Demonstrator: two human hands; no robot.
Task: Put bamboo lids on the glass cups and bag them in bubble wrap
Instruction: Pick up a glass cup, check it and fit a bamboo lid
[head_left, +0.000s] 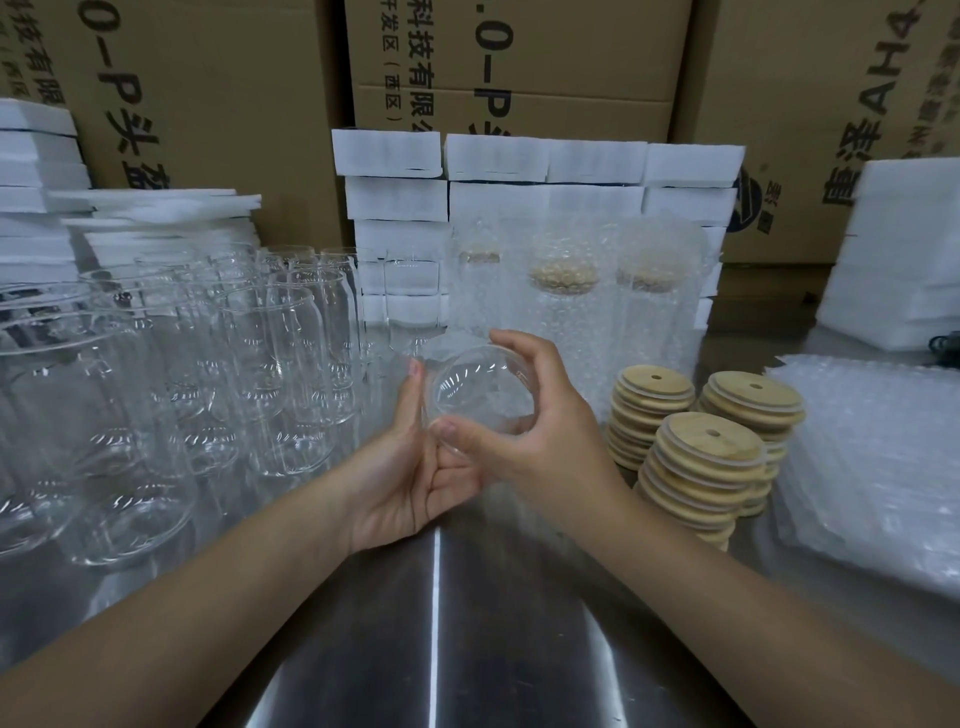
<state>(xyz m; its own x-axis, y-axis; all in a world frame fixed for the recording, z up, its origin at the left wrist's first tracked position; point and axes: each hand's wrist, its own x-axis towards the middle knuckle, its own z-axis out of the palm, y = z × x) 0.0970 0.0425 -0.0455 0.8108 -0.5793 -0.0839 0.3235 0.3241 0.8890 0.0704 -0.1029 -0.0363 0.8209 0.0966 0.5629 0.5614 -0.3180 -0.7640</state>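
Between your 2 hands, above the steel table (436, 623), the glass cup (480, 400) lies tipped, its long axis running away from you and 1 round end facing you; I cannot tell whether that end is mouth or base. Your left hand (415, 467) cradles it from the left, and your right hand (530, 441) curls thumb and fingers round it. The bamboo lids (706, 441), in 3 stacks, stand just right of your right hand, the nearer one. Further right lie bubble wrap bags (872, 467); beyond your hands, 3 bagged cups (563, 312) each hold a lidded glass.
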